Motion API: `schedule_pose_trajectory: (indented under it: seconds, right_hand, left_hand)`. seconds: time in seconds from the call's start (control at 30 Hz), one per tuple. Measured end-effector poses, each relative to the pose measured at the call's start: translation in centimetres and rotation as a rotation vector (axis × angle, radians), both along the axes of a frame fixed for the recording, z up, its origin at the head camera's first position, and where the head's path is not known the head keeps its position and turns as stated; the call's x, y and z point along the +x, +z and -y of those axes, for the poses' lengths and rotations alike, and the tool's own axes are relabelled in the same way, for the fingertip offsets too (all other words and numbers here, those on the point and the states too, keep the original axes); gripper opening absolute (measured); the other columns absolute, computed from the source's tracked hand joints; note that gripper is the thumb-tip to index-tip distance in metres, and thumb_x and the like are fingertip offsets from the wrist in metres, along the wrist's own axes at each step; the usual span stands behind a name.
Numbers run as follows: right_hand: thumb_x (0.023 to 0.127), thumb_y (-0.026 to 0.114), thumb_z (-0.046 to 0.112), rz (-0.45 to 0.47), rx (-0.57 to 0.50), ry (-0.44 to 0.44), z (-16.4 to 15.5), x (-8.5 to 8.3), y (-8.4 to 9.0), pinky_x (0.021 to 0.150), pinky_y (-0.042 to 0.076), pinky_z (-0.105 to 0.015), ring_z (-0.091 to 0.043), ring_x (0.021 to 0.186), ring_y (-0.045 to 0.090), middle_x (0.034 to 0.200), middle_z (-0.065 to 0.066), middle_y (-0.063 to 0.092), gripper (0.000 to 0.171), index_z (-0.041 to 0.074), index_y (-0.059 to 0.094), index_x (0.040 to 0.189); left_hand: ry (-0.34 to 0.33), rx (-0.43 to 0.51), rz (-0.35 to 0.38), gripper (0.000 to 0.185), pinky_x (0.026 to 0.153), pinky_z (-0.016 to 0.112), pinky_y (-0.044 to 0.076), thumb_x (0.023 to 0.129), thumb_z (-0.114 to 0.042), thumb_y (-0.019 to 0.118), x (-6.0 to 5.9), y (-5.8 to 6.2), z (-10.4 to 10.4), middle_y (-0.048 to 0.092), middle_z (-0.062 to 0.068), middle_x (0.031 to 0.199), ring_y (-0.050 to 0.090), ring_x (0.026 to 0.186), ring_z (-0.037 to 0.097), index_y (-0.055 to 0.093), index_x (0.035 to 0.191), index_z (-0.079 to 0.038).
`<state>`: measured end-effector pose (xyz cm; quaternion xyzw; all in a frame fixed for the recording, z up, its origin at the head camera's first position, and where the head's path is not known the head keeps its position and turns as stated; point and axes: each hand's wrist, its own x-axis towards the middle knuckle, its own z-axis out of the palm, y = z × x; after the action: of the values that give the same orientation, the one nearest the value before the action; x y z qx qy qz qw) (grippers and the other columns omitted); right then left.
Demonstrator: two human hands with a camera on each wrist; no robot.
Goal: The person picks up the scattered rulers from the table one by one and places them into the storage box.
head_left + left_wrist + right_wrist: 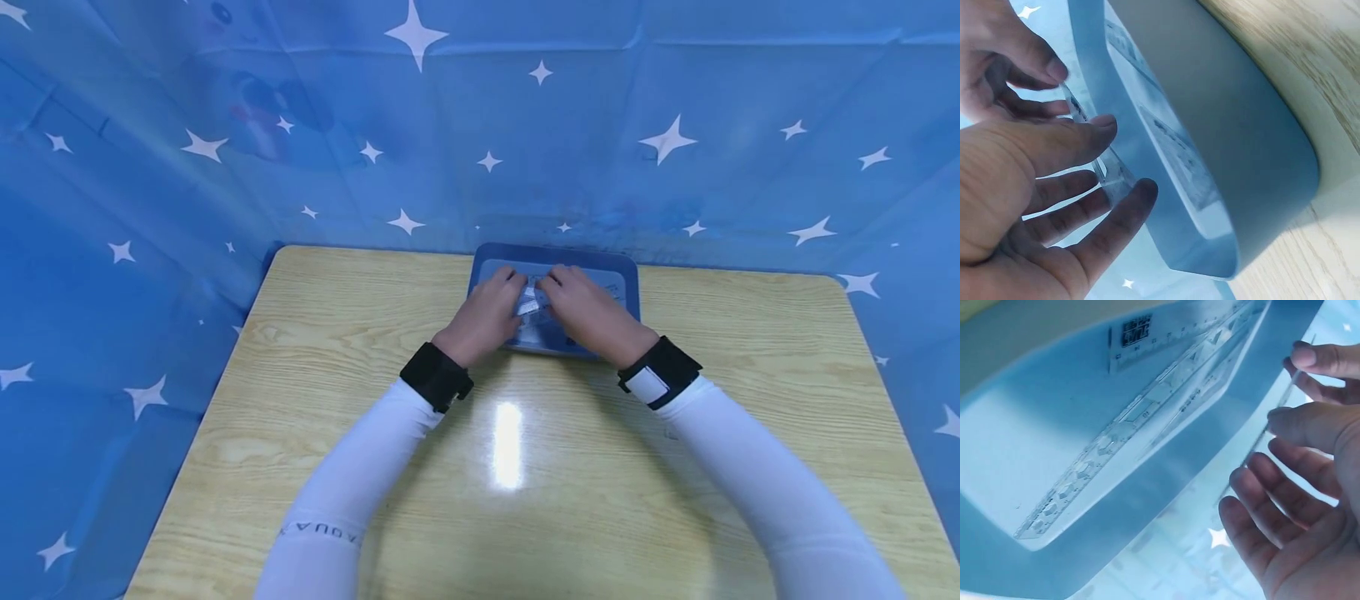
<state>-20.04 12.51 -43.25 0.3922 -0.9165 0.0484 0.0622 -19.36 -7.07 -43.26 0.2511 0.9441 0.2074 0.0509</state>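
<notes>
Over a blue tray (628, 283), both hands hold one thin, clear plastic ruler (1121, 176) with dark printed marks. My left hand (483, 318) pinches one part of it between thumb and fingers. Farther along, my right hand (596, 315) pinches it too. The right wrist view shows the piece nearly edge-on, so its full outline cannot be told. Inside the tray lies a long clear ruler (1085, 467) with a row of cut-out holes. Another clear ruler (1138, 353), bearing a dark printed square, lies near it.
The tray stands at the back edge of a light wooden table (360, 333). Directly behind hangs a blue curtain (450, 183) with white stars, which also runs along the left side. A bright light reflection (507, 446) shows on the tabletop between the forearms.
</notes>
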Motion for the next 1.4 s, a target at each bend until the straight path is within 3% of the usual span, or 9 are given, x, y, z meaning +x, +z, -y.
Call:
schedule_pose_trajectory:
  seconds: [0.23,0.47,0.7,1.0,1.4]
  right_hand:
    - [0.098,0.068,0.005,-0.037,-0.001,0.0,0.0,-0.8,-0.1,0.08,0.056,-0.039,-0.031,0.089,0.06,0.106,-0.019,0.062,0.023,-0.005,0.067,0.119]
    - [0.096,0.071,0.005,0.03,-0.028,-0.02,-0.6,-1.3,-0.2,0.086,0.056,-0.042,-0.033,0.097,0.062,0.112,-0.02,0.063,0.029,-0.004,0.066,0.123]
    - [0.094,0.073,0.006,0.058,-0.071,-0.042,-1.6,-1.3,-0.3,0.089,0.055,-0.047,-0.036,0.103,0.063,0.116,-0.022,0.064,0.032,-0.005,0.066,0.124]
    - [0.09,0.078,0.008,-0.005,-0.123,-0.043,-3.6,-0.4,-1.0,0.09,0.055,-0.049,-0.036,0.102,0.065,0.114,-0.021,0.066,0.036,-0.004,0.068,0.122]
    - [0.091,0.078,0.012,-0.006,-0.126,-0.086,-5.5,1.1,-1.4,0.097,0.053,-0.054,-0.039,0.113,0.063,0.118,-0.023,0.066,0.037,-0.005,0.068,0.122]
  left_hand:
    - [-0.02,-0.03,-0.013,0.042,0.094,0.038,0.054,0.097,-0.007,0.07,-1.1,-0.1,-0.1,0.057,0.018,0.13,0.062,0.114,0.028,0.058,0.136,0.002]
    - [-0.026,-0.072,-0.005,0.041,0.089,0.037,0.054,0.097,-0.006,0.07,-2.2,-0.1,-0.3,0.056,0.02,0.128,0.062,0.106,0.029,0.057,0.135,0.005]
    - [-0.001,-0.11,0.042,0.048,0.093,0.038,0.054,0.098,-0.008,0.068,-3.4,-0.7,-0.3,0.053,0.022,0.136,0.061,0.114,0.032,0.053,0.142,0.004]
    - [0.035,-0.157,0.053,0.056,0.101,0.038,0.054,0.099,-0.012,0.069,-4.0,-1.8,-0.4,0.052,0.025,0.141,0.06,0.123,0.033,0.048,0.147,0.006]
    - [0.057,-0.222,0.054,0.052,0.099,0.039,0.055,0.103,-0.014,0.064,-4.6,-3.3,-0.3,0.052,0.025,0.143,0.063,0.119,0.034,0.047,0.148,0.004]
